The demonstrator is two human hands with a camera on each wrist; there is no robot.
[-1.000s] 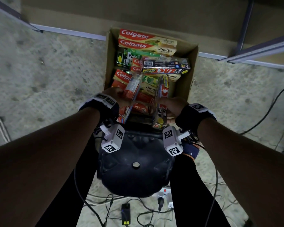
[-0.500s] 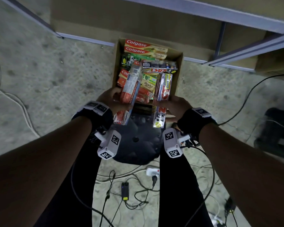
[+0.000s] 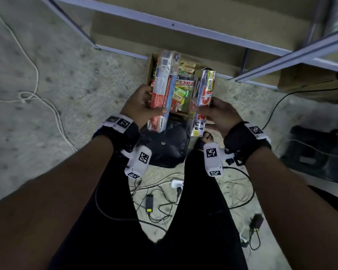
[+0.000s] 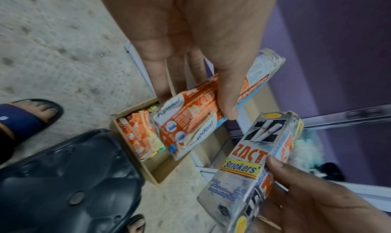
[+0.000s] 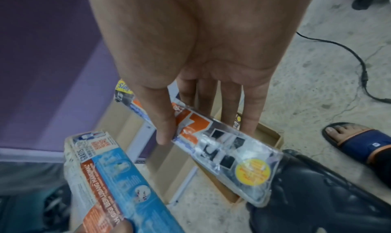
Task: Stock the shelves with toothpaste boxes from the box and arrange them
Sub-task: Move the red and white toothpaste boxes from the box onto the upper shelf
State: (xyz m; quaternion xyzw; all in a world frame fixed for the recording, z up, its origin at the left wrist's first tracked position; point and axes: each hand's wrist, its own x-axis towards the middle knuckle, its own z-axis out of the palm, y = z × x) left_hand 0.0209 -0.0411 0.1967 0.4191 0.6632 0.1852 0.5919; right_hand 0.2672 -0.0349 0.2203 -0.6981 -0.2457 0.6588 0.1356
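head downward, wrists close, sharing carton (image 3: 185, 112)

Setting: shop stockroom or store back area. Indicators: metal shelving (image 3: 185, 28) with bare boards, a carton (image 3: 185, 112) of assorted retail toothpaste boxes (image 3: 180, 94) on a rough concrete floor (image 3: 47, 75), loose cables (image 3: 164, 203), purple wall (image 4: 338, 52).

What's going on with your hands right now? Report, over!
Left hand grips the orange Pepsodent pack. Right hand grips the Zact pack. Both held above the cardboard box; shelf rail ahead, nothing blocking.
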